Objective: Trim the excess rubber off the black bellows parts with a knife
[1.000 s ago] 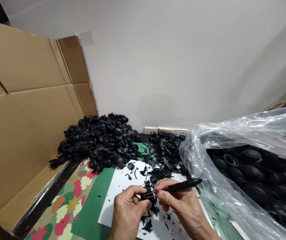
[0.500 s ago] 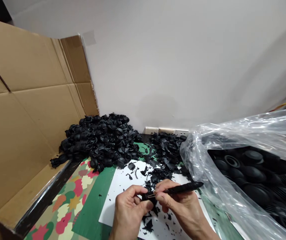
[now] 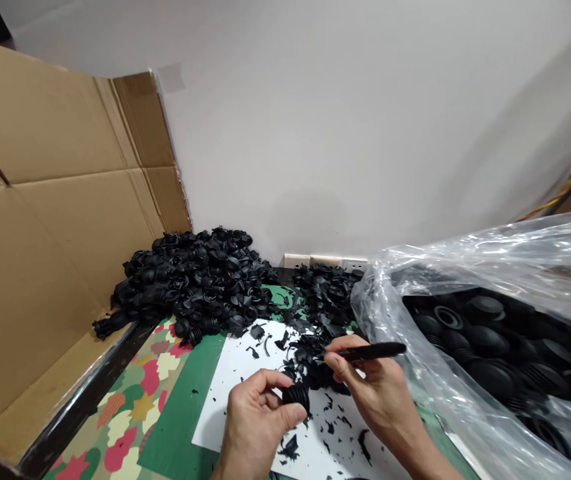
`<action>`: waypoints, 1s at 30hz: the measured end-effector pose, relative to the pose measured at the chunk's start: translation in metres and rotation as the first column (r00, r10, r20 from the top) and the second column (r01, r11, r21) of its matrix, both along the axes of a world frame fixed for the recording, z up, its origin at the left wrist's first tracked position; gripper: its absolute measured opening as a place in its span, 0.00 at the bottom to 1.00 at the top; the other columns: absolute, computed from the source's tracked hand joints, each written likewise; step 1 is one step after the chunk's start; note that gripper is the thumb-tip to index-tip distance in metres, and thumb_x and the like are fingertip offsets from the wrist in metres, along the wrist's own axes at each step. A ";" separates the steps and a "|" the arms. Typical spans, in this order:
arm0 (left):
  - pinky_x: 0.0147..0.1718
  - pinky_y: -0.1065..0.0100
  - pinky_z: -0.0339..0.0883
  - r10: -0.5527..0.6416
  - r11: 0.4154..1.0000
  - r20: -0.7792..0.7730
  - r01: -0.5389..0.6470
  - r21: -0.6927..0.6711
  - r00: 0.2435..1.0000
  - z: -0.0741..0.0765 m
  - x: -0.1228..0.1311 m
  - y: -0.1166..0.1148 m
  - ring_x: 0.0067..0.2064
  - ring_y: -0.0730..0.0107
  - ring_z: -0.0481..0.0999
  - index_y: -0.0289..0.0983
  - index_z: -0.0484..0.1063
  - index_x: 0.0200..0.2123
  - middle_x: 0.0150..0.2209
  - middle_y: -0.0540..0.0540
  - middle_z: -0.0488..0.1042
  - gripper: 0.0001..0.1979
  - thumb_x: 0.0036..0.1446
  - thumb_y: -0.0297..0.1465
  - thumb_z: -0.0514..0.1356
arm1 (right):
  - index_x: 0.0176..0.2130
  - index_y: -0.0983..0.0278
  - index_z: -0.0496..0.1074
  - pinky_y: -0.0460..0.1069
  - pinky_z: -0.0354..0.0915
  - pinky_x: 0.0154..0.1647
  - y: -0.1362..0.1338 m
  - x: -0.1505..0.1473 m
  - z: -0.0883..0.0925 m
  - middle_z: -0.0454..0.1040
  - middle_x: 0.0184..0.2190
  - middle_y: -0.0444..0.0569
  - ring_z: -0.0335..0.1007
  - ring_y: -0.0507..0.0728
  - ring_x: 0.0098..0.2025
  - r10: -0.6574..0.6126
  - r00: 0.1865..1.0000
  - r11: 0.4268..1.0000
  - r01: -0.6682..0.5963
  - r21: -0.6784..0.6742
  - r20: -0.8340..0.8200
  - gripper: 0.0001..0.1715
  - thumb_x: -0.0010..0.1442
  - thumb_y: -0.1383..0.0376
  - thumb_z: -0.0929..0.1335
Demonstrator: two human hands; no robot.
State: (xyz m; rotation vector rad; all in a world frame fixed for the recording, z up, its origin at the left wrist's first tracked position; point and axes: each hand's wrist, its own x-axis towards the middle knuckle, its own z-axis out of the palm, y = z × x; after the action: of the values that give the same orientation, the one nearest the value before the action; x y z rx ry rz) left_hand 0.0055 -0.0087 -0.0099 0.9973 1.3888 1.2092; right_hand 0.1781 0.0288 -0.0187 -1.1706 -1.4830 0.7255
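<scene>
My left hand (image 3: pixel 255 420) is closed around a small black ribbed rubber part (image 3: pixel 296 396), pinched between thumb and fingers over the white sheet (image 3: pixel 225 407). My right hand (image 3: pixel 372 393) grips a slim black knife-like tool (image 3: pixel 372 351), its tip lifted a little up and to the right of the part, over a heap of black scraps (image 3: pixel 315 357). The tool's blade end is hard to make out against the scraps.
A pile of black ribbed rubber parts (image 3: pixel 195 283) lies at the back left against a cardboard wall (image 3: pixel 50 220). A second scrap heap (image 3: pixel 328 293) sits by the wall. A clear plastic bag (image 3: pixel 490 333) of black parts fills the right. A patterned mat (image 3: pixel 135 407) lies underneath.
My right hand has drawn the tool away from the part, up and to the right. More black trimmings lie on the white sheet. My left hand keeps hold of the part.
</scene>
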 end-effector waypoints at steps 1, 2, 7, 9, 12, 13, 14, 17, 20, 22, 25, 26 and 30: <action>0.15 0.78 0.50 0.004 1.000 0.014 -0.004 0.003 1.000 0.001 0.000 0.000 0.15 0.81 0.58 0.34 0.75 0.25 0.12 0.59 0.62 0.10 0.32 0.23 0.66 | 0.30 0.62 0.70 0.49 0.64 0.23 -0.001 -0.002 -0.001 0.70 0.23 0.46 0.67 0.55 0.22 0.037 0.999 0.998 -0.039 -0.055 -0.037 0.13 0.56 0.54 0.67; 0.15 0.78 0.50 0.011 1.000 0.029 -0.011 0.005 1.000 0.003 -0.001 0.001 0.16 0.81 0.58 0.34 0.75 0.25 0.12 0.58 0.62 0.10 0.32 0.23 0.66 | 0.30 0.62 0.69 0.49 0.64 0.24 -0.002 -0.005 -0.001 0.70 0.23 0.46 0.67 0.55 0.22 0.076 0.994 0.992 -0.083 -0.091 -0.077 0.15 0.57 0.53 0.67; 0.15 0.78 0.48 0.061 0.998 0.039 -0.062 0.018 0.997 0.002 -0.002 0.002 0.16 0.82 0.56 0.33 0.75 0.23 0.12 0.59 0.60 0.11 0.29 0.22 0.68 | 0.28 0.63 0.66 0.49 0.64 0.27 -0.008 -0.013 0.004 0.68 0.25 0.46 0.65 0.54 0.25 0.211 0.958 0.946 -0.250 -0.208 -0.193 0.20 0.59 0.50 0.63; 0.15 0.78 0.48 0.072 0.997 0.016 -0.073 0.028 0.997 -0.001 -0.003 0.003 0.16 0.82 0.55 0.34 0.75 0.24 0.12 0.60 0.58 0.12 0.29 0.23 0.68 | 0.27 0.63 0.65 0.49 0.63 0.26 -0.008 -0.014 0.004 0.66 0.22 0.44 0.65 0.55 0.24 0.220 0.959 0.929 -0.262 -0.261 -0.179 0.21 0.58 0.49 0.63; 0.15 0.78 0.48 0.071 0.997 -0.017 -0.070 0.039 0.997 -0.005 -0.005 0.004 0.16 0.82 0.54 0.34 0.75 0.25 0.13 0.60 0.57 0.12 0.30 0.23 0.68 | 0.26 0.63 0.65 0.49 0.61 0.26 -0.006 -0.014 0.002 0.65 0.22 0.43 0.63 0.54 0.24 0.215 0.961 0.916 -0.260 -0.305 -0.175 0.21 0.57 0.49 0.64; 0.15 0.78 0.48 0.071 0.997 -0.024 -0.070 0.045 0.997 -0.005 -0.006 0.005 0.16 0.82 0.55 0.34 0.75 0.25 0.13 0.60 0.57 0.11 0.31 0.24 0.68 | 0.26 0.63 0.65 0.48 0.61 0.26 -0.006 -0.014 0.003 0.65 0.22 0.43 0.63 0.54 0.23 0.214 0.960 0.913 -0.263 -0.313 -0.182 0.21 0.57 0.49 0.64; 0.15 0.78 0.49 0.072 0.996 -0.027 -0.071 0.050 0.997 -0.006 -0.006 0.005 0.16 0.82 0.55 0.34 0.75 0.25 0.13 0.60 0.57 0.11 0.31 0.24 0.68 | 0.26 0.63 0.66 0.48 0.60 0.26 -0.006 -0.015 0.003 0.65 0.21 0.42 0.62 0.53 0.23 0.217 0.957 0.908 -0.269 -0.320 -0.190 0.21 0.57 0.49 0.65; 0.15 0.78 0.53 0.068 0.996 0.000 -0.068 0.056 0.998 -0.006 -0.006 0.004 0.16 0.81 0.57 0.34 0.76 0.25 0.12 0.59 0.59 0.12 0.30 0.23 0.68 | 0.26 0.64 0.68 0.48 0.58 0.26 -0.009 -0.020 0.010 0.65 0.20 0.42 0.60 0.53 0.24 0.262 0.940 0.876 -0.326 -0.355 -0.217 0.19 0.55 0.50 0.66; 0.16 0.77 0.59 0.061 0.994 0.046 -0.065 0.083 0.997 -0.005 -0.005 0.004 0.17 0.79 0.61 0.34 0.77 0.24 0.14 0.57 0.64 0.12 0.29 0.24 0.70 | 0.25 0.65 0.69 0.47 0.56 0.27 -0.015 -0.029 0.017 0.65 0.20 0.42 0.59 0.53 0.25 0.318 0.913 0.821 -0.401 -0.406 -0.257 0.16 0.52 0.54 0.67; 0.17 0.76 0.63 0.065 0.987 0.061 -0.073 0.146 0.996 -0.005 -0.005 0.005 0.19 0.76 0.65 0.34 0.77 0.24 0.18 0.53 0.69 0.12 0.28 0.23 0.70 | 0.24 0.65 0.68 0.46 0.55 0.26 -0.018 -0.034 0.020 0.64 0.19 0.41 0.57 0.52 0.25 0.322 0.897 0.803 -0.429 -0.415 -0.304 0.15 0.51 0.56 0.67; 0.20 0.76 0.66 0.059 0.972 0.059 -0.071 0.222 0.996 -0.007 -0.006 0.006 0.23 0.74 0.69 0.36 0.78 0.24 0.25 0.50 0.74 0.12 0.29 0.21 0.70 | 0.20 0.64 0.65 0.45 0.52 0.23 -0.019 -0.039 0.020 0.61 0.16 0.39 0.53 0.50 0.21 0.303 0.868 0.788 -0.460 -0.410 -0.393 0.15 0.50 0.56 0.67; 0.19 0.76 0.66 0.056 0.972 0.059 -0.068 0.227 0.997 -0.007 -0.007 0.006 0.23 0.74 0.70 0.36 0.79 0.24 0.25 0.50 0.75 0.13 0.29 0.20 0.69 | 0.20 0.64 0.65 0.45 0.50 0.22 -0.019 -0.040 0.019 0.60 0.15 0.38 0.52 0.49 0.20 0.292 0.859 0.779 -0.468 -0.416 -0.420 0.15 0.49 0.56 0.67; 0.17 0.77 0.64 0.057 0.976 0.066 -0.070 0.205 0.996 -0.011 -0.009 0.007 0.20 0.76 0.67 0.36 0.79 0.24 0.20 0.52 0.73 0.12 0.30 0.21 0.69 | 0.20 0.63 0.64 0.45 0.46 0.18 -0.017 -0.041 0.015 0.60 0.12 0.37 0.50 0.47 0.15 0.241 0.841 0.749 -0.478 -0.458 -0.485 0.15 0.47 0.55 0.68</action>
State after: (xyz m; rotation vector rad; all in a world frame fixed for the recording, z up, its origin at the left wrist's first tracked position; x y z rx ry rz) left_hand -0.0036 -0.0017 -0.0211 1.0573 1.2744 1.4432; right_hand 0.1373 0.0121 -0.0036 -1.0600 -1.1790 1.6749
